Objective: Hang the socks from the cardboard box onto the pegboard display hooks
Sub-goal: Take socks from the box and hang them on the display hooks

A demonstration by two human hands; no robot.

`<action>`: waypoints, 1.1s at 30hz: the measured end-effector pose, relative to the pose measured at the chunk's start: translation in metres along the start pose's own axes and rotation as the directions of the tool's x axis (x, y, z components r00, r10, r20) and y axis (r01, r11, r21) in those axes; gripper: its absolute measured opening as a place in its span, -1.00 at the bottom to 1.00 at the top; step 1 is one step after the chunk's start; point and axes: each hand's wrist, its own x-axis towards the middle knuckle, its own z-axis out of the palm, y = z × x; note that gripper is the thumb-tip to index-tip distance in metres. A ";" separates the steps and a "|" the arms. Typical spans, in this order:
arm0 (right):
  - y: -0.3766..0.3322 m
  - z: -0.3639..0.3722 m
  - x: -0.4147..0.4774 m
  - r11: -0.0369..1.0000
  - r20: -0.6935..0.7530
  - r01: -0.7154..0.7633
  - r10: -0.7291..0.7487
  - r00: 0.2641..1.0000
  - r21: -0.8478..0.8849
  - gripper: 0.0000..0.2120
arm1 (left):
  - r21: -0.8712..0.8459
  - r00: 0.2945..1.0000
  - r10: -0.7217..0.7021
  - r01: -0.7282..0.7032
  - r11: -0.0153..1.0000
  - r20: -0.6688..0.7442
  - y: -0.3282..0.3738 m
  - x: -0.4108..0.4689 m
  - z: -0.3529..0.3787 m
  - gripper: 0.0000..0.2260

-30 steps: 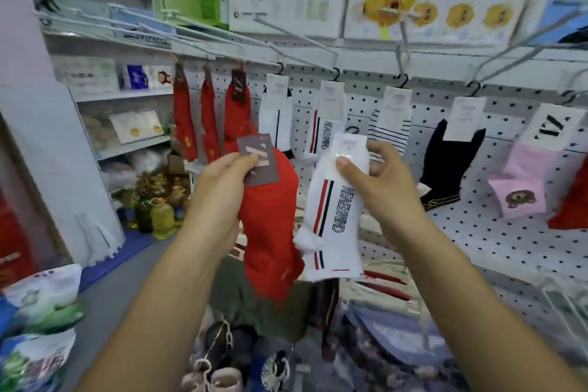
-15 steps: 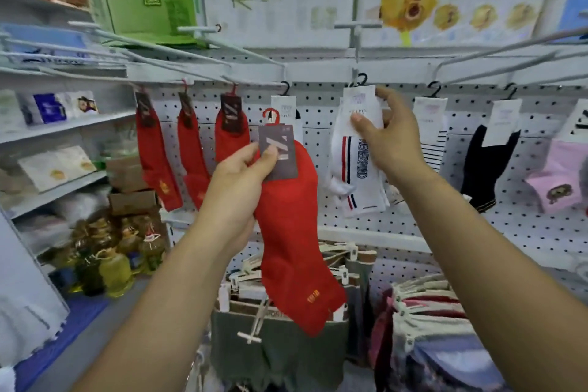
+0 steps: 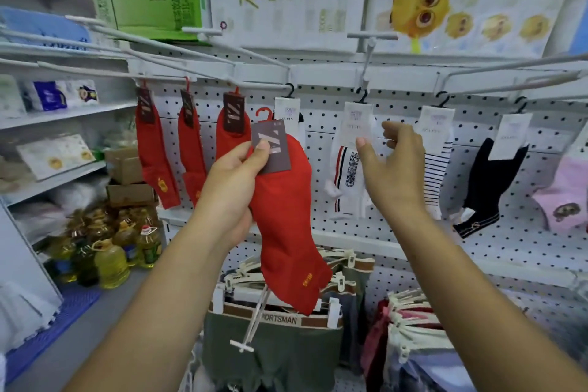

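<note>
My left hand (image 3: 234, 191) grips a red sock (image 3: 286, 226) by its dark grey card tag, thumb on the tag; the sock's small red hanger tops the tag and the sock dangles down. A white sock with red and navy stripes (image 3: 348, 169) hangs by its black hook from a white pegboard hook (image 3: 366, 64). My right hand (image 3: 393, 169) hovers just in front of that sock, fingers relaxed, holding nothing. Three red socks (image 3: 156, 156) hang on hooks to the left. The cardboard box is not in view.
Striped (image 3: 436, 169), black (image 3: 490, 188) and pink (image 3: 563, 194) socks hang to the right on the white pegboard (image 3: 509, 239). Long hook arms jut out at head height. Below hang clipped underwear (image 3: 280, 337). Shelves and oil bottles (image 3: 111, 261) stand at the left.
My right hand carried the white striped sock up, hung it on the hook and let go. My left hand rose with the red sock and the camera tilted up.
</note>
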 end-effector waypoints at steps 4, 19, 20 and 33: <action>-0.028 0.004 -0.025 0.979 0.292 -0.050 -0.010 0.956 0.198 -0.84 | 0.001 0.999 0.025 -0.025 1.000 -0.021 0.002 -0.001 0.003 -0.79; -0.044 0.071 -0.044 0.967 0.499 -0.161 0.043 0.866 0.197 -0.83 | 0.374 0.987 -0.033 0.090 0.923 -0.157 0.009 -0.013 -0.079 -0.65; -0.042 0.075 -0.037 0.980 0.438 -0.137 0.060 0.897 0.145 -0.83 | 0.399 0.985 0.002 0.069 0.914 -0.175 0.015 -0.011 -0.089 -0.69; -0.072 0.136 -0.015 0.998 0.246 0.009 0.008 0.969 -0.065 -0.86 | 0.601 0.865 0.496 -0.437 0.669 0.076 0.080 0.106 -0.177 -0.66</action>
